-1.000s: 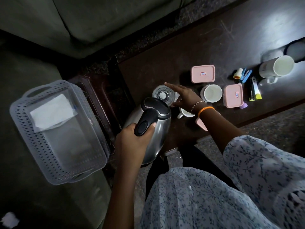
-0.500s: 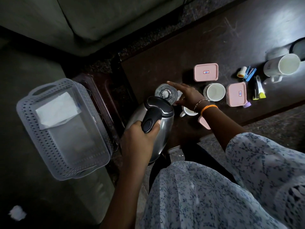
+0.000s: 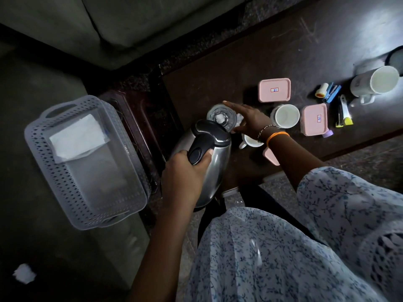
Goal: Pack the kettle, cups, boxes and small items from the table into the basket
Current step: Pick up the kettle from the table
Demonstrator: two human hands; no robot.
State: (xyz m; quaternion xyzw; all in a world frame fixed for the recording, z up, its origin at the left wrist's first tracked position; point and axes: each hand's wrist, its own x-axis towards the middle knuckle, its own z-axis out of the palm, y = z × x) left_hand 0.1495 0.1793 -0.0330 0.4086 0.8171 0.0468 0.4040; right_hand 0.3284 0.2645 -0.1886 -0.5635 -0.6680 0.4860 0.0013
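My left hand [image 3: 185,168] grips the black handle of the steel kettle [image 3: 209,168], held at the table's near left corner. My right hand [image 3: 248,120] wraps around a clear glass [image 3: 220,117] just behind the kettle lid. A small white cup [image 3: 250,142] sits under my right wrist, another white cup [image 3: 285,115] to its right. Two pink boxes [image 3: 274,90] [image 3: 314,119] lie flat, and a third pink piece [image 3: 271,156] shows below my forearm. The grey perforated basket [image 3: 54,171] stands at the left and holds a white paper [image 3: 76,136].
A large white mug [image 3: 375,83] stands on the dark table [image 3: 239,51] at far right, beside a small roll [image 3: 322,90], blue clips [image 3: 332,92], a yellow-tipped tool [image 3: 344,112] and a purple bit [image 3: 327,134]. A dark red stand [image 3: 139,127] lies between basket and table.
The kettle has come up slightly toward the glass and now overlaps its near rim. My right hand stays around the glass. The view has shifted a little.
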